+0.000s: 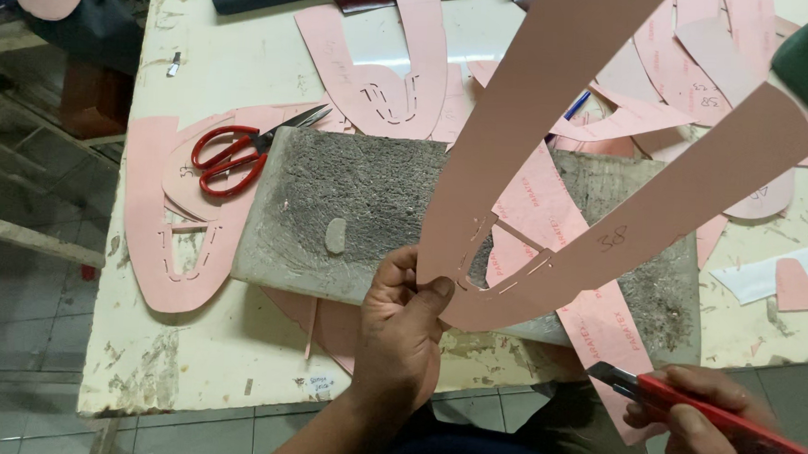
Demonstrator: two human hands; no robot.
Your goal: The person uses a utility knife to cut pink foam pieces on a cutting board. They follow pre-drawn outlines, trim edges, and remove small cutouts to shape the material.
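Scissors (230, 156) with red handles lay at the left of the worktop (226, 355), beside a finished pink cut-out (155, 216). The left hand (400, 322) pinched the U-shaped pink pattern piece (607, 163), already cut free with its slots made, above the grey cutting slab (369, 198). The right hand (709, 422) gripped a red utility knife (687, 403), blade clear of the card.

Bench layout, relative to the fingers

U-shaped pattern (597, 172) pinched at left hand (405, 313) fingertips, fanning away above cutting slab (368, 207); scissors (239, 152) on table (208, 355) far-left of fingers; knife (713, 418) in right hand (709, 422), right and nearer; loose patterns (392, 81) behind slab.
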